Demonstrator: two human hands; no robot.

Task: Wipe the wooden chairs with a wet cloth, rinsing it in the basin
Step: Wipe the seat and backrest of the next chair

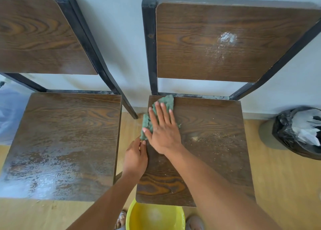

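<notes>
Our right hand (163,130) lies spread flat, covering most of the green cloth (166,102). Left hand (136,157) pinches its corner; basin (154,217) cut off below.

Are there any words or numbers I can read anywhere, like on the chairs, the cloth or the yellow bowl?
None: no words, numbers or signs can be read in this picture.
Left chair: only wood grain and wet shine.
Right chair: wood grain, crumbs and a white smudge on its back.
Green cloth: plain.
Yellow basin: plain.
Black bag: no print visible.
</notes>
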